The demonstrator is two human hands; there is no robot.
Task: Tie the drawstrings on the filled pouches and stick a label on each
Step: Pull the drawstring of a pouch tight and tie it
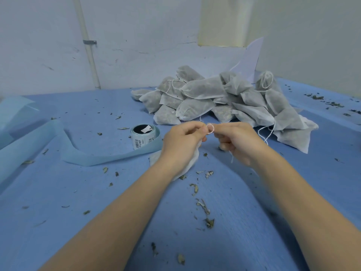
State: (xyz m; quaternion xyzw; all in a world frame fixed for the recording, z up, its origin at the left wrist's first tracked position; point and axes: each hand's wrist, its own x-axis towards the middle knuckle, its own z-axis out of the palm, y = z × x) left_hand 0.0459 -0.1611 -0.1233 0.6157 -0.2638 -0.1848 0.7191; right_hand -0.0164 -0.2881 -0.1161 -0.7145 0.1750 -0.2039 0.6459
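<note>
Knot unfinished: left hand [181, 140] and right hand [237, 140] pinch a string [210, 128] loop above the pouch [192, 163] at desk [78, 192] centre. Risk: loop slips loose, spilling leaves. Label roll [145, 138] sits left.

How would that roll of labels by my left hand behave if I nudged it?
The label roll stands on its flat end, so it would probably slide, not roll. Its hollow core suggests it is light. The loose backing strip trailing from it would likely drag along.
</note>
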